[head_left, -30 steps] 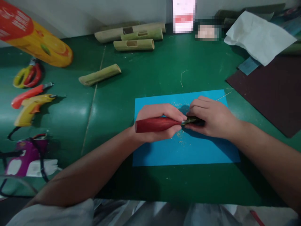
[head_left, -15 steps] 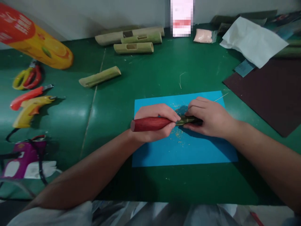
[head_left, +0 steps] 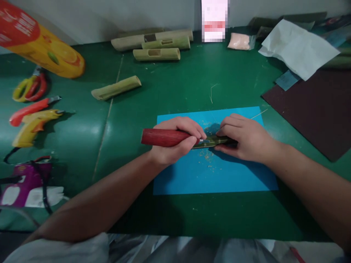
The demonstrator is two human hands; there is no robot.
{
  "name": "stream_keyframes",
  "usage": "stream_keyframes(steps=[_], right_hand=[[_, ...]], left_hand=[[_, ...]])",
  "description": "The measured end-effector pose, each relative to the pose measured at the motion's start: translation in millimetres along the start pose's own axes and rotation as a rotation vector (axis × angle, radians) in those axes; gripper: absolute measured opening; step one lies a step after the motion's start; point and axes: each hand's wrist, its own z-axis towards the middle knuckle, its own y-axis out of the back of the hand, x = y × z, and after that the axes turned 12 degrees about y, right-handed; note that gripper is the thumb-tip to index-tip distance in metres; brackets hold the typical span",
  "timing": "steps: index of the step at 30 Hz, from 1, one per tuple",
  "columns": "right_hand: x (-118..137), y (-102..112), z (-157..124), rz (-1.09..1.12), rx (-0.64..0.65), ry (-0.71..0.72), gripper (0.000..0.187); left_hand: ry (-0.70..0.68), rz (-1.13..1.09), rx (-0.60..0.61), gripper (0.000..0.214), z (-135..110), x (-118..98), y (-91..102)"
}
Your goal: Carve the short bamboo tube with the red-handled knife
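Note:
My left hand [head_left: 175, 142] is closed around a carving knife [head_left: 167, 137] with a thick red wooden handle. Its short metal blade points right and meets a dark green bamboo strip [head_left: 207, 143]. The right end of that strip is gripped by my right hand [head_left: 241, 137], which hides part of it. Under both hands lies a blue sheet [head_left: 219, 180], sprinkled with pale shavings [head_left: 207, 157] around the strip.
Cut bamboo tubes [head_left: 157, 54] lie at the back, another tube [head_left: 116, 88] nearer left. Scissors [head_left: 30, 87], a red-handled cutter [head_left: 30, 111], a yellow glue gun [head_left: 33, 126] and a large bottle [head_left: 44, 40] are at left. A dark board [head_left: 312, 109] and white paper [head_left: 298, 49] are at right.
My left hand has drawn the knife back to the left and slightly up, and its blade now shows. My right hand has stayed nearly in place on the bamboo strip.

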Motion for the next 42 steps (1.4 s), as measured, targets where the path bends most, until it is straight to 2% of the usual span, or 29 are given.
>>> stream_keyframes(steps=[3,8,14,16,20,22,25,27,31,37,39,42], right_hand=[[0.0,0.5,0.0,0.008,0.008,-0.01,0.02],[0.6,1.5,-1.3,0.007,0.02,-0.029,0.02],[1.3,1.6,-0.7,0.005,0.019,-0.031,0.02],[1.4,1.7,-0.4,-0.01,0.016,-0.016,0.021],[2.3,2.1,-0.9,-0.003,0.042,-0.003,0.02],[2.9,2.3,-1.4,0.005,0.051,-0.007,0.019],[3.9,2.4,-1.8,-0.012,0.039,-0.009,0.019],[4.6,2.5,-1.4,-0.024,0.04,-0.01,0.019],[6.2,3.9,0.7,-0.004,0.093,-0.054,0.017],[6.4,5.6,2.1,0.022,0.106,-0.066,0.017],[6.2,5.7,2.1,0.013,0.11,-0.062,0.017],[5.9,5.6,2.4,0.006,0.113,-0.061,0.017]], left_hand=[[0.019,0.014,-0.036,0.021,-0.7,-2.0,-0.1],[-0.019,0.008,-0.029,0.016,-3.4,-2.8,-1.4],[-0.001,0.007,-0.052,0.024,-4.7,-2.3,1.2],[-0.019,0.039,0.016,0.022,-2.4,-5.3,4.3],[-0.051,0.101,0.315,0.013,4.1,-17.3,12.2],[-0.036,0.125,0.365,0.011,7.1,-21.7,16.6],[-0.019,0.233,0.287,0.016,9.8,-19.7,23.9],[-0.071,0.3,0.246,0.018,9.6,-12.8,28.6],[-0.202,0.329,0.278,0.013,5.9,-0.7,32.0],[-0.402,0.35,0.272,0.018,4.4,-13.6,21.9],[-0.406,0.364,0.3,0.021,4.4,-15.7,20.2],[-0.338,0.339,0.304,0.015,2.6,-9.8,20.9]])
